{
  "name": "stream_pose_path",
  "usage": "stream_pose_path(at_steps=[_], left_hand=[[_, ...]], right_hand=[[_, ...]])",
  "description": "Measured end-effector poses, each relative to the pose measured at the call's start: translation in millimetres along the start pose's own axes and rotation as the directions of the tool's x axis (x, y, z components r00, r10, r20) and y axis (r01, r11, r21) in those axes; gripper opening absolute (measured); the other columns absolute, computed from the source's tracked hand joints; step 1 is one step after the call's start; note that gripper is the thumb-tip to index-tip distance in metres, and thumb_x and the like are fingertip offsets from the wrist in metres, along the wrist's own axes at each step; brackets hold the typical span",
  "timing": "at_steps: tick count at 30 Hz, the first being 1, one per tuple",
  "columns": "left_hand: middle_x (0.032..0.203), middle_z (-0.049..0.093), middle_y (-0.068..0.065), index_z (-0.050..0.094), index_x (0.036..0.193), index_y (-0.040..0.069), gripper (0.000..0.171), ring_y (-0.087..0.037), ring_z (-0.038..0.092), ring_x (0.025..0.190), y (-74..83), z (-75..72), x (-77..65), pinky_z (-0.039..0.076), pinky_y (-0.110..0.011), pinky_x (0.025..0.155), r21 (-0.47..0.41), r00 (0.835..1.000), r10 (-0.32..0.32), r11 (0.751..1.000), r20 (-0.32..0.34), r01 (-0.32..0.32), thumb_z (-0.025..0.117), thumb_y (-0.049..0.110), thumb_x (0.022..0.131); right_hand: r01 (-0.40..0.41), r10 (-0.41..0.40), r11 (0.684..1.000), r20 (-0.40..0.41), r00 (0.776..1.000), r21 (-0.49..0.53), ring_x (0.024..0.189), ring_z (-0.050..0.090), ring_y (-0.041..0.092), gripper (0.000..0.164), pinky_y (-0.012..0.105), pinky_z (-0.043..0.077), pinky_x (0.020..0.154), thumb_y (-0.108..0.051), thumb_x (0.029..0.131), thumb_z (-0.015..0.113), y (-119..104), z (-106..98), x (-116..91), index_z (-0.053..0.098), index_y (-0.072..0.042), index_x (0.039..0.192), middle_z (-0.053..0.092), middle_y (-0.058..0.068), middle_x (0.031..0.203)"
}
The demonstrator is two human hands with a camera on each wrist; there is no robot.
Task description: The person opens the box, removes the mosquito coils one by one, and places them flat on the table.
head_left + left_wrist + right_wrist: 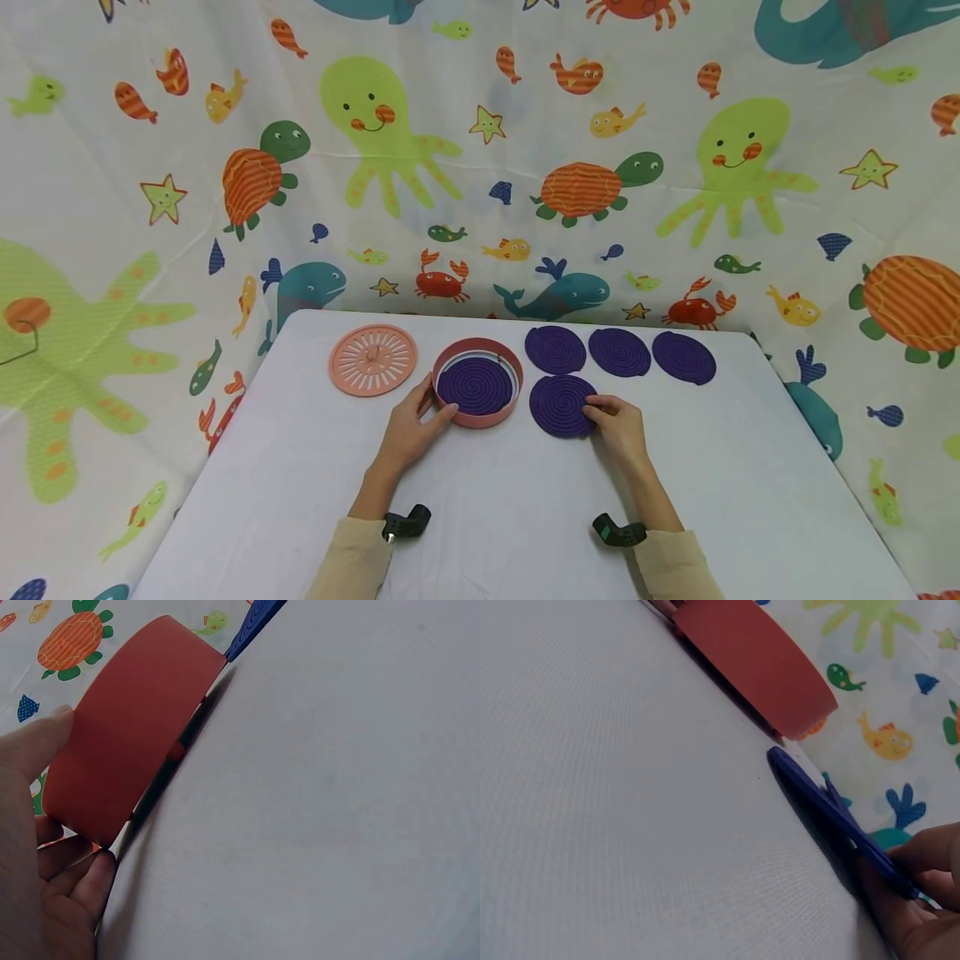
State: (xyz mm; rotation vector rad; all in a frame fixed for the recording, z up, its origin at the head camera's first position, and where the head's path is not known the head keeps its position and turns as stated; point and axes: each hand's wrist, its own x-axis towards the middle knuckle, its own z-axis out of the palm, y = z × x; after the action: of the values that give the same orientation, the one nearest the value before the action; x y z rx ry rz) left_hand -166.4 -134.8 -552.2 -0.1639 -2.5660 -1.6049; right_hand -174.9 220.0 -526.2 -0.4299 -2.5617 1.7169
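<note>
White tabletop (pixel 495 517) carries it all. Pink round holder (pixel 480 422), one purple spiral coil (pixel 474 386) inside; my left hand (pixel 411 429) grips its near-left side. Slotted pink lid (pixel 372 360): left of holder. My right hand (pixel 621 425) pinches loose coil (pixel 561 407) right of holder; three coils (pixel 619 352) behind.

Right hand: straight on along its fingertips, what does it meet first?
Probably the pink round container, left of the purple spiral disc the right hand pinches. Depth is unclear: the held disc could brush the disc behind it first.
</note>
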Motion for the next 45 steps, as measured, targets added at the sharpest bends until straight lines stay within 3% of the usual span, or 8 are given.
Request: stream_pose_path(at_steps=[12,20,25,31,39,45], left_hand=[[0.159,0.04,-0.013,0.036,0.155,0.005,0.088,-0.026,0.046,0.143,1.6,-0.5,0.2,0.045,-0.03,0.113,0.001,1.0,-0.024,1.0,0.007,0.024,0.073,0.049,0.088],[0.159,0.04,-0.013,0.036,0.155,0.005,0.088,-0.027,0.046,0.143,1.6,-0.5,0.2,0.045,-0.03,0.113,0.005,1.0,-0.011,1.0,0.001,0.011,0.074,0.048,0.088],[0.159,0.041,-0.013,0.037,0.155,0.005,0.088,-0.026,0.047,0.143,1.1,0.1,0.5,0.046,-0.029,0.112,0.011,1.0,-0.013,1.0,-0.003,0.013,0.074,0.049,0.088],[0.159,0.041,-0.013,0.037,0.155,0.005,0.088,-0.027,0.047,0.143,1.1,0.5,-0.4,0.046,-0.03,0.112,0.005,1.0,-0.014,1.0,-0.004,0.014,0.074,0.049,0.088],[0.158,0.042,-0.014,0.037,0.154,0.004,0.087,-0.027,0.048,0.142,0.6,1.0,-1.6,0.046,-0.031,0.111,-0.003,1.0,-0.001,1.0,-0.013,0.001,0.075,0.046,0.088],[0.158,0.042,-0.015,0.037,0.154,0.004,0.086,-0.027,0.048,0.141,0.1,1.0,-0.8,0.046,-0.03,0.112,-0.01,1.0,0.011,1.0,-0.018,-0.011,0.075,0.044,0.088]], right_hand=[[0.008,-0.008,1.0,0.0,1.0,-0.015,0.068,0.055,0.001,0.025,0.013,0.048,0.058,-0.009,0.088,0.072,-1.1,0.5,-1.8,0.072,0.004,0.11,0.068,-0.006,0.079],[0.04,-0.041,0.994,-0.01,0.999,-0.102,0.068,0.058,0.003,0.023,0.014,0.051,0.056,-0.01,0.089,0.071,-3.0,-1.7,-2.8,0.072,0.001,0.11,0.073,0.007,0.088],[0.089,-0.094,0.978,-0.02,0.995,-0.189,0.072,0.061,0.006,0.021,0.013,0.051,0.058,-0.013,0.09,0.071,-3.5,-3.3,-4.1,0.073,-0.002,0.108,0.074,0.014,0.095],[0.169,-0.183,0.951,-0.029,0.983,-0.26,0.083,0.071,0.018,0.019,0.014,0.052,0.06,-0.013,0.09,0.071,-3.7,-5.1,-5.6,0.074,-0.002,0.105,0.076,0.018,0.101],[0.182,-0.196,0.95,-0.03,0.98,-0.253,0.07,0.067,0.007,0.018,0.013,0.053,0.056,-0.012,0.091,0.069,-3.0,-9.1,-6.0,0.075,-0.001,0.104,0.076,0.018,0.098],[0.187,-0.201,0.949,-0.03,0.979,-0.254,0.063,0.066,0.008,0.018,0.015,0.052,0.053,-0.011,0.09,0.069,-3.0,-10.8,-6.3,0.074,0.001,0.103,0.076,0.02,0.096]])
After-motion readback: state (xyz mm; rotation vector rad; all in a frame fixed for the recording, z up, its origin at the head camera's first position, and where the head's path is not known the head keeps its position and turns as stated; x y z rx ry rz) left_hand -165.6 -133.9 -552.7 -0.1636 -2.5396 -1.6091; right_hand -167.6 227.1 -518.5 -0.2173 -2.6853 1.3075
